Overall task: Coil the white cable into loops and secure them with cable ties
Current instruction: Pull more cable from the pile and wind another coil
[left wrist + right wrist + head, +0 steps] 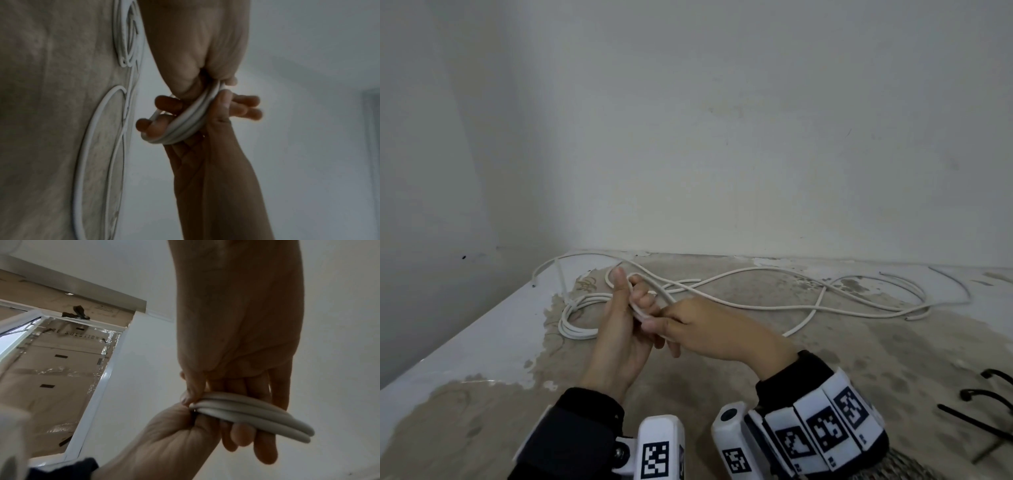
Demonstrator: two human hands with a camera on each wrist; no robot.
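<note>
The white cable sprawls in loose curves over the tabletop. My left hand stands upright with its fingers curled round a few loops of this cable. My right hand meets it from the right and pinches the same loops against the left fingers. In the right wrist view my right thumb presses on the top of the loops. A coiled bundle of white cable lies to the left of my hands, with a white cable tie sticking up from it.
Black cable ties lie at the right near edge of the table. The white wall rises directly behind the table. Cable ends trail off to the far right.
</note>
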